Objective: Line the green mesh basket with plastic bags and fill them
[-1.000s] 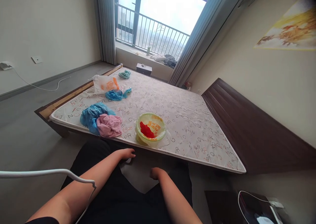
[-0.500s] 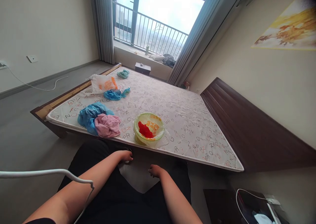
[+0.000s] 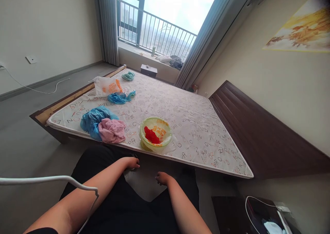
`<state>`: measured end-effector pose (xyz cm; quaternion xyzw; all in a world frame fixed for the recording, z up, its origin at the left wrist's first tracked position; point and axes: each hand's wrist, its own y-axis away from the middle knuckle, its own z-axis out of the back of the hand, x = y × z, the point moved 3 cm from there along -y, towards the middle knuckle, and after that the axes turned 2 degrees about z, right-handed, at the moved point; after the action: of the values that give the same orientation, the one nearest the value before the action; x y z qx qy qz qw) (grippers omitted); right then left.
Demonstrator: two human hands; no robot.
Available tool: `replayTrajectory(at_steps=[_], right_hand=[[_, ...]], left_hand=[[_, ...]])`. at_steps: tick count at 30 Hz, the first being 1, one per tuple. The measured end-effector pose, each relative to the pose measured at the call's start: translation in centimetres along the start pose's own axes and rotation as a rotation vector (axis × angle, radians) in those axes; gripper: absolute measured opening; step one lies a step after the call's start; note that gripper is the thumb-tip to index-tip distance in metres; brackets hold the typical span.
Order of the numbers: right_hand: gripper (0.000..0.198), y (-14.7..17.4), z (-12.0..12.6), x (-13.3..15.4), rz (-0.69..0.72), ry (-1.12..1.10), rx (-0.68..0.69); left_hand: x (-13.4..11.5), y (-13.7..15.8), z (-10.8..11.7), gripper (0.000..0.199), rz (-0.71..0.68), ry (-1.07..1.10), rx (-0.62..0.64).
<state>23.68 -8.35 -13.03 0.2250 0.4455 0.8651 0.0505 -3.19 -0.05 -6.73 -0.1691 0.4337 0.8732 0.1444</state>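
My left hand [image 3: 133, 162] hangs over my left knee, just below the near edge of the mattress, with loosely bent fingers and nothing visible in them. Closer to my right knee, my right hand [image 3: 161, 178] hangs with its fingers slightly apart, holding nothing. Both hands are apart from the things on the bed. Nearest to them is a yellow-green basin [image 3: 142, 141] lined with a clear printed plastic bag; a red cloth [image 3: 152, 135] lies inside. Left of it, a crumpled pink towel [image 3: 112, 130] lies against a blue plastic bag [image 3: 96, 118].
The mattress [image 3: 190, 124] lies on a wooden bed frame with a dark headboard [image 3: 260, 134]. Farther back are another blue bag [image 3: 117, 98], a white printed bag [image 3: 105, 86] and a teal coil [image 3: 128, 76]. A white cable [image 3: 51, 180] crosses my left arm.
The view has shifted very slightly. My hands and the things on the bed stay in practically the same places.
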Motion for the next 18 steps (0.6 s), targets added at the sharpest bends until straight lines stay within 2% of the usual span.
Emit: replayTrajectory(at_steps=[8, 18], right_hand=[[0.018, -0.45, -0.28, -0.06, -0.018, 0.015, 0.016], [0.015, 0.29, 0.1, 0.55, -0.023, 0.026, -0.012]], left_hand=[[0.55, -0.5, 0.07, 0.063, 0.004, -0.009, 0.006], [0.78, -0.82, 0.09, 0.06, 0.037, -0.004, 0.023]])
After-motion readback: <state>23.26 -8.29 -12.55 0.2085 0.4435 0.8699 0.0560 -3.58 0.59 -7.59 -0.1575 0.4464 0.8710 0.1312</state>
